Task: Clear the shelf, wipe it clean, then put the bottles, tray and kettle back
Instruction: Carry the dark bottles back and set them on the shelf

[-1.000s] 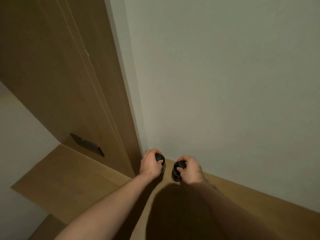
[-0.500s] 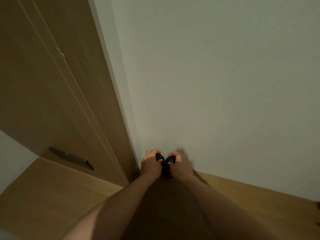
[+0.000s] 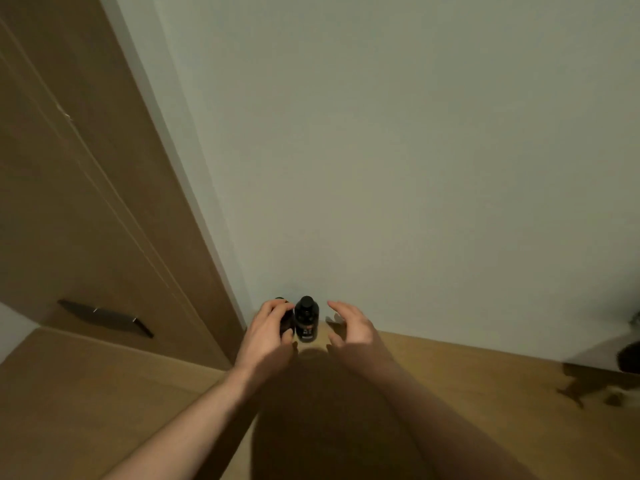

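Two small black bottles stand upright side by side on the wooden shelf, in the corner against the white wall. The right bottle stands free, its cap and label in plain sight. My left hand curls round the left bottle and hides most of it. A little to the right of the free bottle, my right hand hovers with fingers spread and holds nothing. No tray or kettle is in sight.
A brown cabinet door with a dark bar handle fills the left. A lower wooden surface lies beneath it. At the right edge sits a dark object, partly cut off, with its shadow on the shelf.
My hands brought the two bottles together in the corner. My right hand has let go of its bottle and drawn away to the right; the left hand still holds its bottle.
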